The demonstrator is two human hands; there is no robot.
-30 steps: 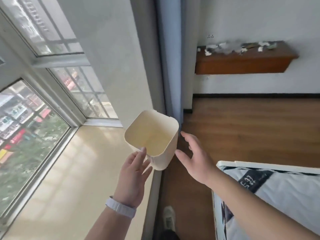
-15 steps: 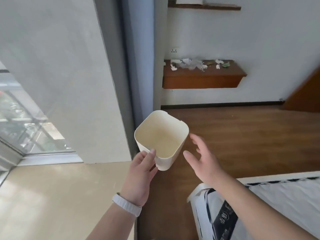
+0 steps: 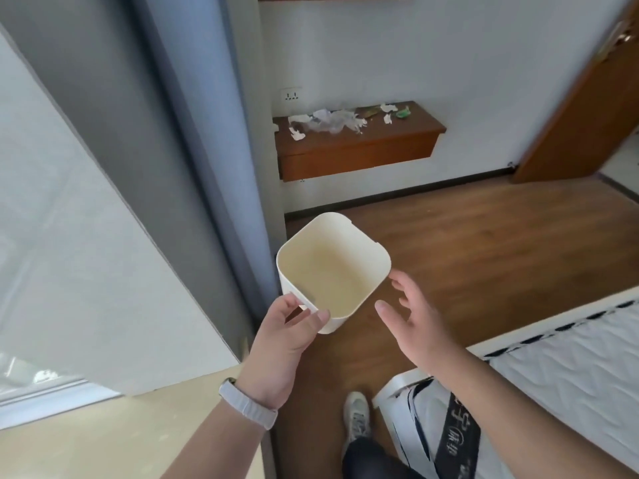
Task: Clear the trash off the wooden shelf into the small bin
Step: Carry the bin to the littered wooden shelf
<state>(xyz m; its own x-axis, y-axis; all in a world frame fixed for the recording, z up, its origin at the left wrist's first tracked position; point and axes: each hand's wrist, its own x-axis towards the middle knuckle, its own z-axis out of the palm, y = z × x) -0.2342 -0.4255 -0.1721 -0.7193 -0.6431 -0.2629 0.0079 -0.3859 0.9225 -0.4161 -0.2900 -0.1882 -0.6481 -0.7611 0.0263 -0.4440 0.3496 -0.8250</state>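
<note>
Head view: the left hand (image 3: 287,335) grips the near rim of the empty bin (image 3: 333,267), thumb inside and fingers outside; the right hand (image 3: 415,321) hovers beside it, fingers spread and holding nothing. The trash (image 3: 328,122) lies on the shelf (image 3: 359,150), well apart. Risk: the one-corner pinch may let the bin tilt or slip in transit.

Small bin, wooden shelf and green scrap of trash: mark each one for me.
small bin (image 3: 375,271): head view, right part of its cream rim.
wooden shelf (image 3: 356,159): head view, bare front face.
green scrap (image 3: 403,113): head view, middle of the scrap, at the shelf's right end.
</note>
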